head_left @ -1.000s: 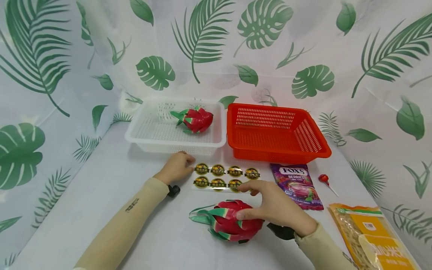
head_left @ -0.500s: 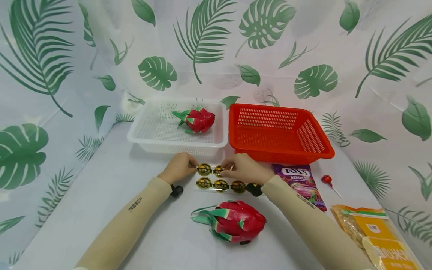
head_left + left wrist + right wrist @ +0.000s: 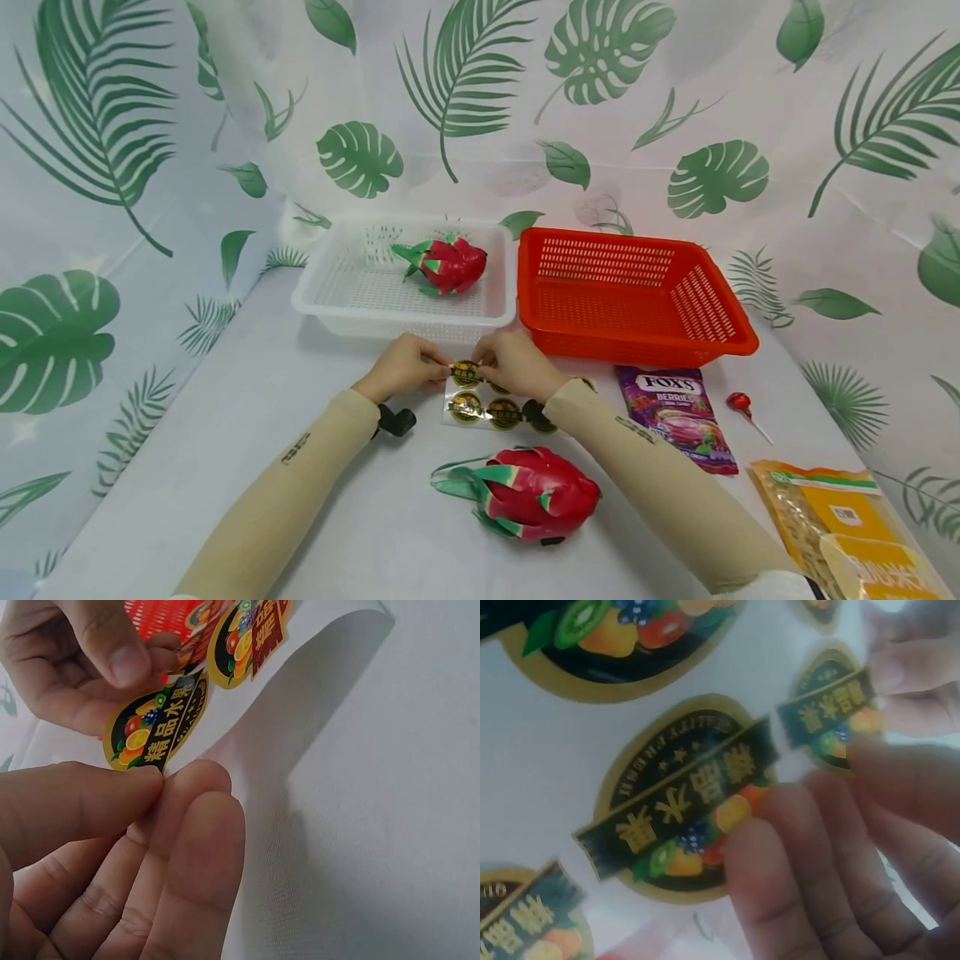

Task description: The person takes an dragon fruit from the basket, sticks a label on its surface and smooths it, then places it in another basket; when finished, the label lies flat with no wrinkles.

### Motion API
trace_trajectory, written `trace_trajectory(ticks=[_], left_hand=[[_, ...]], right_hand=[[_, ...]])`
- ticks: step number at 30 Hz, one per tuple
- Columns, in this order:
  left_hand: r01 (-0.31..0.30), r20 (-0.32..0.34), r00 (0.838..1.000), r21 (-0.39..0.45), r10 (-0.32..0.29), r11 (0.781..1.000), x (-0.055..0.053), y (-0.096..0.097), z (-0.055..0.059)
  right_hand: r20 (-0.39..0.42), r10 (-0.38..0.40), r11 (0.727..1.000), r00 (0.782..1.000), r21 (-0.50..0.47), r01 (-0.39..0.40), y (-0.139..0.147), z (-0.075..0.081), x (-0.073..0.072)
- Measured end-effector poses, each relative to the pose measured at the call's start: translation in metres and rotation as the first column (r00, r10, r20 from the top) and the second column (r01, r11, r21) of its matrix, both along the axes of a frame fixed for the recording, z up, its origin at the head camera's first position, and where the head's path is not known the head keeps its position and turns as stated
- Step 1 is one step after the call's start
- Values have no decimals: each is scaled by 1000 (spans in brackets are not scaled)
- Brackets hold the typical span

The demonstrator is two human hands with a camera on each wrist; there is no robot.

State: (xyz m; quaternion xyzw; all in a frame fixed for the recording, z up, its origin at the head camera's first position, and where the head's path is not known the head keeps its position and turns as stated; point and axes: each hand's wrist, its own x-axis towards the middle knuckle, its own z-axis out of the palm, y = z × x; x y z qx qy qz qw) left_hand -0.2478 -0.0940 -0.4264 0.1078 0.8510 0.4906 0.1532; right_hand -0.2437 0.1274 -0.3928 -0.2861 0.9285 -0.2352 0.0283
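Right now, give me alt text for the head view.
Both hands, left hand and right hand, pinch a sticker sheet before a white basket holding a dragon fruit. Another dragon fruit lies nearer, an orange basket to the right.

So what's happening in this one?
A person is working at a sticker sheet on the table in front of two baskets. The left hand pinches one fruit sticker at its edge, and the right hand holds the sheet. A dragon fruit lies nearer the person, untouched.
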Motion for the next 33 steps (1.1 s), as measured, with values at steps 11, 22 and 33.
trace_trajectory(ticks=[11,22,33], left_hand=[[-1,29,1000,56,0,998,-2,2,-3],[-6,28,1000,93,3,996,-1,0,-3],[-41,-6,999,71,41,997,-2,0,-10]], right_hand=[[-33,-16,999,999,-46,14,1,-3,-2],[-33,-24,998,999,-58,22,2,-3,1],[-33,-13,996,999,-89,10,9,3,8]])
